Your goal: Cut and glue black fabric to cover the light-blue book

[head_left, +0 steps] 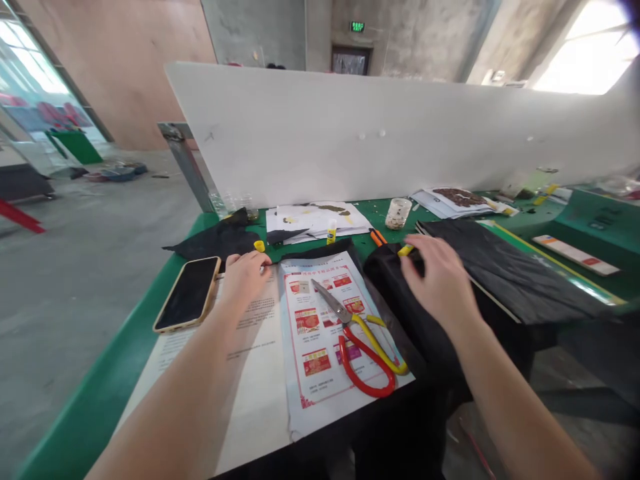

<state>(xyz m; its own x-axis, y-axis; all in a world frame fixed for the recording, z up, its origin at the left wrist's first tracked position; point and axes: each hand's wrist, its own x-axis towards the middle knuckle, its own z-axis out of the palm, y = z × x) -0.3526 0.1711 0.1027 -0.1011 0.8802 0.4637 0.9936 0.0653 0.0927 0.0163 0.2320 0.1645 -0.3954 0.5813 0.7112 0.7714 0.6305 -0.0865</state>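
My left hand point(245, 275) rests palm down on a printed white sheet point(250, 360), its fingers curled loosely at the sheet's far edge, beside a phone point(187, 293) in a tan case. My right hand point(440, 279) lies with fingers spread on black cloth point(400, 313), close to a yellow marker point(405, 251). Between the hands, scissors point(357, 337) with one red and one yellow handle lie on a red-printed leaflet point(320, 333).
A green table point(125, 360) carries a yellow glue stick point(331, 232), a small yellow cap point(259, 246), a glass jar point(399, 213), paper stacks point(320, 219), a black sheet point(505, 267) and black scraps point(220, 241). A white board point(400, 133) stands behind. Concrete floor lies left.
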